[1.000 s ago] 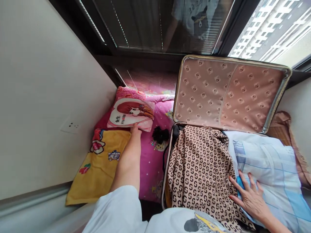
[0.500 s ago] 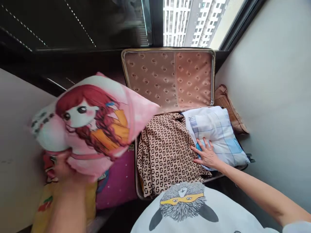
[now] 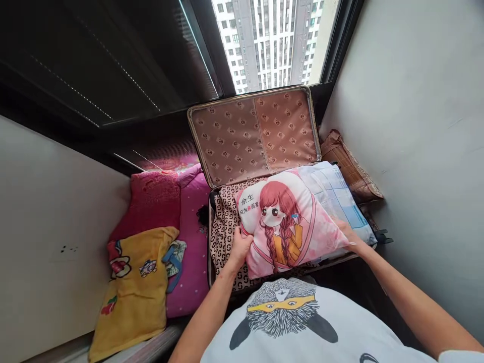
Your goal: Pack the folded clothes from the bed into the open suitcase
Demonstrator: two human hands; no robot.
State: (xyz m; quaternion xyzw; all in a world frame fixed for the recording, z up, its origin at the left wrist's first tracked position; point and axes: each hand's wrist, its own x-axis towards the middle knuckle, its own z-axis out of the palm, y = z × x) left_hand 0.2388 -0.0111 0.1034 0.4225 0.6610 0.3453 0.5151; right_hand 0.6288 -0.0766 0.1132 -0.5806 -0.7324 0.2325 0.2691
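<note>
Below the tall window [image 3: 278,48], the suitcase [image 3: 230,146] stands wide open, its lid up towards the glass, brown patterned lining on full show! Over on the left spreads the magenta bedding [image 3: 191,295], white dots and all, with the yellow cloth [image 3: 132,302] lying across its near side and the red plush cloth [image 3: 151,201] just beyond. Now to the centre of the action: the pink pillow [image 3: 302,196], red-braided cartoon girl facing up, is right over the open case! It covers much of the brown printed fabric [image 3: 225,222] and overlaps the blue-and-white checked bundle [image 3: 336,194] on the right; whether it rests on them or hangs just above, you can't tell from this angle. Beside the case, the brown cushion [image 3: 350,169] leans against the wall. And look at the hands! The left hand [image 3: 241,248] has the pillow's left edge, thumb on top, the other fingers tucked out of sight beneath, gripping it. The right hand [image 3: 345,231] is at the right corner, partly behind it; its fingers are hidden, so closed or open, no telling. Smallest of all, the black fluffy item [image 3: 203,216] sits on the bedding, near the case.
</note>
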